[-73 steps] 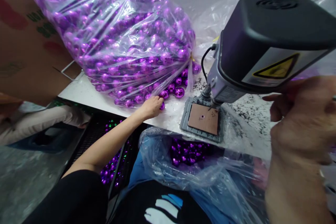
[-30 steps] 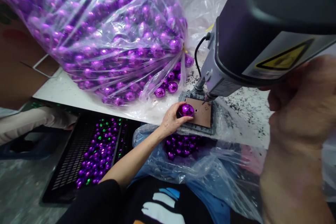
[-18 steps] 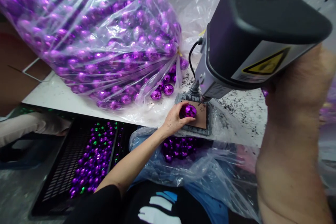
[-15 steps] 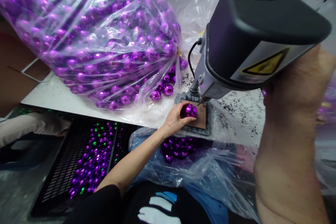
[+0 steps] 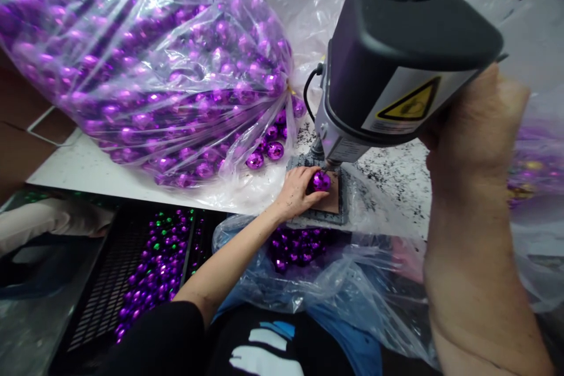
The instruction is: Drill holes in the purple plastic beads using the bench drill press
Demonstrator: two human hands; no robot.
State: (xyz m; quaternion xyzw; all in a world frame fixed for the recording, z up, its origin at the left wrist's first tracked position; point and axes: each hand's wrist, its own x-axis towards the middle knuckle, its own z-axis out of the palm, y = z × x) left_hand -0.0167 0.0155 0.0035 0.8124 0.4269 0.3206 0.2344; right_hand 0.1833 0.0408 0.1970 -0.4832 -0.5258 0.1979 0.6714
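One purple ball [image 5: 321,180] sits on the brown pad [image 5: 330,204] right beneath the head of the black-hooded machine [image 5: 396,53], the left hand [image 5: 297,191] with its grip closed around it, probably so the round thing cannot roll off centre. The right hand [image 5: 478,129] is raised at the machine's far side, fingers hidden behind the hood, so whether that grip is closed cannot be told. The ball looks glossy and faceted, like those in the clear bag [image 5: 145,64] on the tabletop [image 5: 101,167].

**One head-worn view, tilted down**

The camera is sitting on the person's head, facing forward and down. It is looking over the bench [image 5: 88,167] edge from close above, with the machine [image 5: 388,41] looming nearest on the right.
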